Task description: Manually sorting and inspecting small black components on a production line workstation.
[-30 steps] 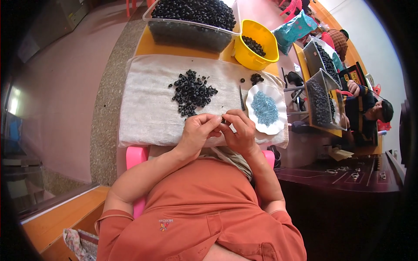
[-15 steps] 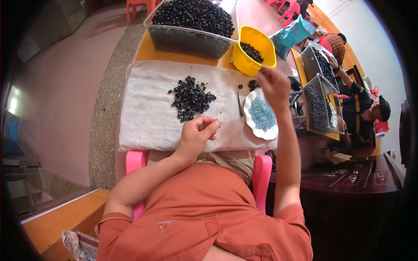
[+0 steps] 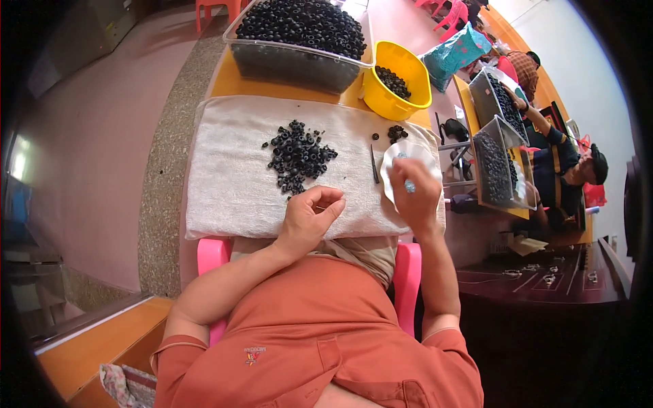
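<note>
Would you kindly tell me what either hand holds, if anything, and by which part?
The left hand shows nothing held. Whether the right hand, blurred over the white scalloped plate of blue beads, holds anything cannot be told.

1. Floor, smooth, pinkish (image 3: 102, 183); crossed at left by a curving band of speckled grey-brown stone (image 3: 158, 163).
2. Wall, plain white (image 3: 588, 61), right side.
3. Table, orange-yellow wood (image 3: 223, 81), centre.
4. Armchair, bright pink plastic (image 3: 407, 275), at the table's near edge.
5. Stool, red plastic (image 3: 216, 9), upper left.
6. Cabinet, boxy, grey (image 3: 75, 47), upper left; detail dim.
7. Side table, orange top, metal legs (image 3: 505, 209), right.
8. Tabletop, glossy, dark reddish-brown (image 3: 500, 282), lower right.
9. Light: white glare (image 3: 21, 163), far left.
</note>
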### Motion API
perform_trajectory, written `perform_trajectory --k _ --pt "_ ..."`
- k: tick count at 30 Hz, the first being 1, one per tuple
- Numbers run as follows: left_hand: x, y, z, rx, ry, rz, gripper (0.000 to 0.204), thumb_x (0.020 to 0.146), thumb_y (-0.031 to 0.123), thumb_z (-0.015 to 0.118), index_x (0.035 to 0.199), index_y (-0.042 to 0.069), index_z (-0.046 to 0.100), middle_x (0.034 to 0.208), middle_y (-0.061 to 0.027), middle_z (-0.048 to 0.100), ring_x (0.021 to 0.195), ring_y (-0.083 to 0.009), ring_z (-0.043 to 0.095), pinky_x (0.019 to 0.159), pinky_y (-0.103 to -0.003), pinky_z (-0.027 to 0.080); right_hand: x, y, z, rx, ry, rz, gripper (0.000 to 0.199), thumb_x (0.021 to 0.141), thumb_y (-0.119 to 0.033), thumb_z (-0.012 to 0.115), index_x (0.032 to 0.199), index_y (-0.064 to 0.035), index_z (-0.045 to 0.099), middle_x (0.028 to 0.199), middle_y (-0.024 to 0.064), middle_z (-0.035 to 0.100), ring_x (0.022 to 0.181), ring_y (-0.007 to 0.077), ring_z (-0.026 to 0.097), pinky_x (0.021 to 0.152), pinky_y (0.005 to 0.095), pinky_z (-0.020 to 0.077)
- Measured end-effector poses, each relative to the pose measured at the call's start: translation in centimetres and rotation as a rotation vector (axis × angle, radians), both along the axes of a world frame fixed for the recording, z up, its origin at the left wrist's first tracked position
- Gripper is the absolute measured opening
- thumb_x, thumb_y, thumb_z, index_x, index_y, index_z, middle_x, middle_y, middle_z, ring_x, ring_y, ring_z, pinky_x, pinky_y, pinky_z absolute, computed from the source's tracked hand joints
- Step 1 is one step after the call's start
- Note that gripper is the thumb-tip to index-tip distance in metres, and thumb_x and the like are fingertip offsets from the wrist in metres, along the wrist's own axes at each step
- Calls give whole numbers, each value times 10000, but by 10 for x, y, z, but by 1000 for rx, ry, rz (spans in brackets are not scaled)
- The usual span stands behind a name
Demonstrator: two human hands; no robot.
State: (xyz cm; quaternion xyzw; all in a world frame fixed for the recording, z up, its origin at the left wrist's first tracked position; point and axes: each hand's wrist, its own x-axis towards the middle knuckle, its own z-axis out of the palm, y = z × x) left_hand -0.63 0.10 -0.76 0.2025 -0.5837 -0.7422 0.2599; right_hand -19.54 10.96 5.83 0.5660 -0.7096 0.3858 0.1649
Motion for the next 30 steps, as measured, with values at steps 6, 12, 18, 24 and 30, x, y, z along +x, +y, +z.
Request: perform_trajectory --k 6,12,18,24,30 --pt "0 2 -2 -60 -37 7 171 901 108 684 1027 -7 672 858 0 670 748 -44 582 677 -209 485 44 49 -23 195 76 66 159 774 50 712 899 -17 640 808 125 660 630 241 651 536 305 508" --pt "0 0 -5 -25 -24 8 156 900 102 683 1014 -5 679 872 -7 678 764 -51 594 688 -213 492 52 52 -32 238 64 128 171 765 16 738 900 -19 639 803 117 658 602 237 638 506 307 485" --pt "0 -2 -3 -37 -48 -4 167 899 96 676 1023 -16 680 895 -55 705 802 -78 640 719 -231 524 57 49 -44 323 79 144 173 764 2 738 898 -24 631 804 116 658 635 257 650 527 324 501" --pt "-1 -4 -5 -42 -74 -22 148 895 95 688 1010 1 682 886 -11 685 778 -47 598 702 -210 495 58 49 -54 387 73 193 183 766 -21 742 911 -37 633 816 112 658 646 261 654 540 341 515" --pt "-1 -6 -5 -99 -108 -50 150 891 99 688 999 -5 682 868 -7 683 770 -46 598 690 -212 494 59 38 -53 418 83 198 189 758 -37 745 917 -43 641 807 94 652 634 249 648 536 334 512"
